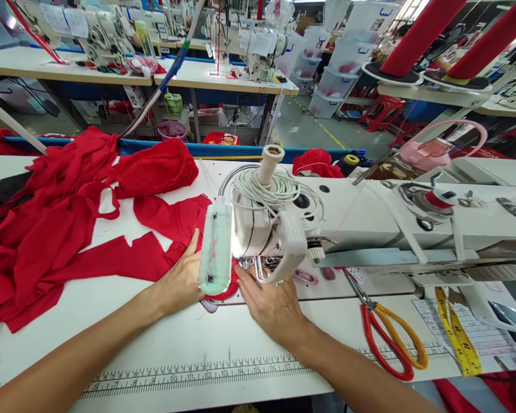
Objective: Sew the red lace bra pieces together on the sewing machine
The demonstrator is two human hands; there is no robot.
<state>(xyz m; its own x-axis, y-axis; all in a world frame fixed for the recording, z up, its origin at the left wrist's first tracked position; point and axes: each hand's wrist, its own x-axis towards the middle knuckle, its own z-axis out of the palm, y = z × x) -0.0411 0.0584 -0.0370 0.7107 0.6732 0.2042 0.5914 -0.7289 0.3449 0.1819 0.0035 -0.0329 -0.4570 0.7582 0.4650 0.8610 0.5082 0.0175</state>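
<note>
Red fabric (155,258) lies on the white sewing table and runs under the head of a sewing machine (258,226). My left hand (180,284) rests flat on this fabric, left of the needle area, its thumb stretched out. A pale green plate (215,249) on the machine hides its other fingertips. To the right of the needle area is my right hand (273,304), with stretched fingers touching the fabric's edge near the presser foot (251,264). Part of that hand is covered by the white machine guard (293,246).
Scissors (384,332) and a yellow tape measure (458,335) lie on the right. A red fabric heap (47,229) covers the table's left side. Coiled pale tubing (266,186) sits on the machine. Red thread cones (421,37) stand at upper right; other machines (258,49) are behind.
</note>
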